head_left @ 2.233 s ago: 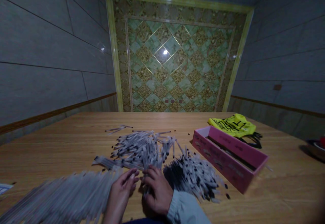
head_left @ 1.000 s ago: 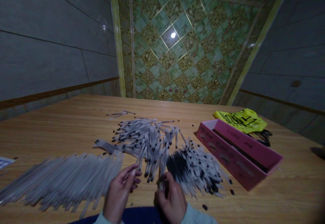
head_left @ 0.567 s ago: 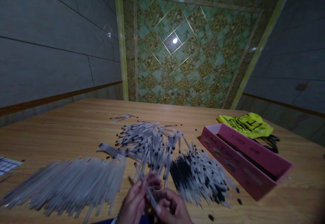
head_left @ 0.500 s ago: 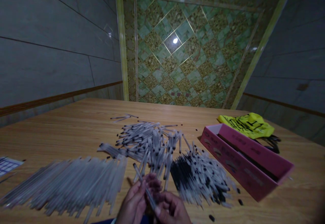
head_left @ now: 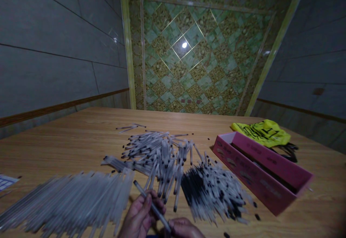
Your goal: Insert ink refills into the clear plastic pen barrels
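Head view: left hand (head_left: 139,217) and right hand (head_left: 185,229) pinch one pen (head_left: 150,205) above wooden table (head_left: 67,140), grey walls (head_left: 54,50) around.

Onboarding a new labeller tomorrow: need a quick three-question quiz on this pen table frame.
1. True or false: the pink box lies to the right of the pen piles.
2. The left hand and right hand together hold: A) one pen B) a spoon C) a key.
3. What colour is the bag behind the box?
Key: 1 true; 2 A; 3 yellow.
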Action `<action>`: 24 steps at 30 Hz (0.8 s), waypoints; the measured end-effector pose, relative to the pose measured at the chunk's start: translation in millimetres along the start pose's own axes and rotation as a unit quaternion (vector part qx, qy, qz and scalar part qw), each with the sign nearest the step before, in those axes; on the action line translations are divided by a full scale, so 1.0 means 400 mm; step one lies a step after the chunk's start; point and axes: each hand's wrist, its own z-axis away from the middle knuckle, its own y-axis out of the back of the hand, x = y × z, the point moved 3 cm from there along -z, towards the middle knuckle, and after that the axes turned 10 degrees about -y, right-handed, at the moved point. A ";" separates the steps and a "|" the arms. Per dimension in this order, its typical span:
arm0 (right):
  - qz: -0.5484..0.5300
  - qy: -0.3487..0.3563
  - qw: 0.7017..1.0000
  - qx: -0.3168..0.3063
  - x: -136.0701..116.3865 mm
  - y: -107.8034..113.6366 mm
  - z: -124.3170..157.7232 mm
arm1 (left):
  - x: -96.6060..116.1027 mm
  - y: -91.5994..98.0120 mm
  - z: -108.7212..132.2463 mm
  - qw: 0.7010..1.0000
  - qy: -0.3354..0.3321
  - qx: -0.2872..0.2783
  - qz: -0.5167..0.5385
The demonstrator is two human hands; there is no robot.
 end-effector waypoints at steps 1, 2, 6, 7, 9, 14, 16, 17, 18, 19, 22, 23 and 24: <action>-0.004 0.005 1.000 0.004 -0.002 0.001 -0.001 | 0.001 0.000 0.000 1.000 0.000 0.002 -0.003; -0.005 0.012 1.000 0.002 -0.006 -0.001 0.000 | 0.003 0.000 0.001 1.000 -0.003 0.005 -0.008; 0.018 0.034 0.999 -0.030 -0.023 -0.021 0.011 | 0.006 -0.002 0.003 0.999 -0.020 0.009 -0.030; 0.024 0.040 0.999 -0.025 -0.026 -0.024 0.015 | 0.005 -0.003 0.004 0.999 -0.021 0.005 -0.035; 0.036 0.049 0.998 -0.002 -0.029 -0.026 0.022 | 0.004 -0.004 0.006 0.999 -0.020 -0.003 -0.044; 0.123 0.057 0.986 0.096 -0.019 -0.028 0.029 | 0.001 -0.001 0.008 0.999 -0.016 -0.001 -0.041; 0.179 0.068 0.967 0.166 -0.018 -0.029 0.033 | -0.001 0.001 0.008 0.999 -0.013 0.006 -0.048; 0.223 0.087 0.948 0.208 -0.021 -0.029 0.037 | -0.002 0.002 0.008 0.999 -0.012 0.008 -0.051; 0.281 0.118 0.919 0.249 -0.026 -0.031 0.043 | -0.003 0.003 0.007 0.999 -0.014 0.012 -0.052; 0.350 0.160 0.878 0.285 -0.034 -0.034 0.051 | -0.004 0.004 0.006 0.998 -0.016 0.016 -0.050; 0.524 0.290 0.726 0.340 -0.050 -0.053 0.076 | -0.007 0.007 0.005 0.999 -0.018 0.017 -0.045; 0.546 0.310 0.698 0.345 -0.053 -0.057 0.081 | -0.008 0.008 0.005 0.999 -0.017 0.015 -0.047; 0.543 0.311 0.697 0.351 -0.054 -0.058 0.084 | -0.008 0.009 0.006 0.998 -0.018 0.013 -0.051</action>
